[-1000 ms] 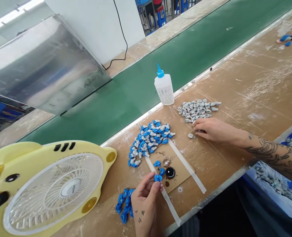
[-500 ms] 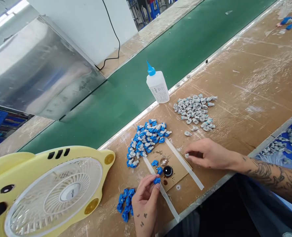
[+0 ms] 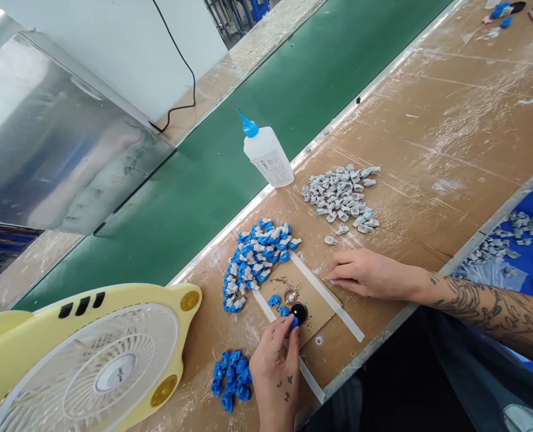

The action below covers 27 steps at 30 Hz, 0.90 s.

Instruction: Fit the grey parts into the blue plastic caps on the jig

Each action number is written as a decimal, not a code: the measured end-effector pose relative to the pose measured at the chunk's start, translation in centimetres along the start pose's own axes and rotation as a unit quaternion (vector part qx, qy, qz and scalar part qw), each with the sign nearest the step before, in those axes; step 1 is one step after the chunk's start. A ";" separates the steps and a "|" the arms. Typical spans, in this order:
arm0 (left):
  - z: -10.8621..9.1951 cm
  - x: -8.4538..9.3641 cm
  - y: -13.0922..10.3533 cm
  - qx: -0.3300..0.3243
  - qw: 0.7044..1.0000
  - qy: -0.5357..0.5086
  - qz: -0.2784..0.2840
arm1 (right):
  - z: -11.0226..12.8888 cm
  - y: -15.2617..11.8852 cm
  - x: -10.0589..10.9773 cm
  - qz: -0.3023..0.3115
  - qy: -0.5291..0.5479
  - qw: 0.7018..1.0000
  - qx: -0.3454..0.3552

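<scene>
We pinch a blue piece [image 3: 295, 323] between thumb and forefinger of our left hand [image 3: 275, 363], right beside a round black dish [image 3: 301, 311]. It is small and bright blue, mostly covered by our fingertips; the loose blue cluster [image 3: 229, 377] on the counter [image 3: 410, 210] shows similar curled, lumpy shapes. Our right hand [image 3: 361, 273] has its fingertips together on a grey piece [image 3: 332, 282], only a sliver showing, near the grey heap [image 3: 338, 192] of boxy little parts.
</scene>
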State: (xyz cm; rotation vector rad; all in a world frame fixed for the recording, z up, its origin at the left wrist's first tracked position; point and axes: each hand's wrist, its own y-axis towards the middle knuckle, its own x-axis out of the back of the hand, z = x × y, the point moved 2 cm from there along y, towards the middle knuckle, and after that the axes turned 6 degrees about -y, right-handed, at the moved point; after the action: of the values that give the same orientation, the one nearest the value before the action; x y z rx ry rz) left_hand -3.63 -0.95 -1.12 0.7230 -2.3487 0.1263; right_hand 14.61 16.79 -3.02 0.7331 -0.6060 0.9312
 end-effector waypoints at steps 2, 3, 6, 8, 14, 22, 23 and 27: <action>0.0 -0.1 0.1 -0.006 1.000 0.009 0.006 | -0.1 -0.1 0.1 0.003 -0.016 1.000 0.005; 0.0 -0.1 0.1 -0.007 1.000 0.012 0.008 | -0.1 0.0 0.2 0.002 -0.019 1.000 0.004; 0.0 0.1 0.3 0.003 1.000 0.007 0.012 | 0.5 0.1 0.2 -0.021 0.027 0.999 -0.027; 0.1 0.4 0.4 0.035 0.999 -0.019 0.015 | 1.2 0.3 0.0 -0.053 0.104 0.991 -0.061; 0.9 0.5 0.0 0.222 0.948 -0.214 -0.076 | 4.0 1.3 -2.4 -0.109 0.286 0.942 -0.136; 0.0 -1.3 -0.1 0.234 0.906 -0.343 -0.076 | 5.7 2.1 -4.1 -0.149 0.335 0.920 -0.138; -0.1 -1.3 0.0 0.235 0.905 -0.347 -0.074 | 5.7 2.2 -3.9 -0.154 0.321 0.926 -0.123; -0.1 -1.1 0.2 0.241 0.907 -0.342 -0.047 | 5.8 2.6 -3.5 -0.128 0.291 0.945 -0.080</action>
State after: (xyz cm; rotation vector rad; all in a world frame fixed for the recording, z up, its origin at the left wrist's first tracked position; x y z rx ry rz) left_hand -3.00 -0.28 -1.68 1.2843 -2.9783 0.4943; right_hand 9.80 11.59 -1.27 0.3492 -0.0569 0.7917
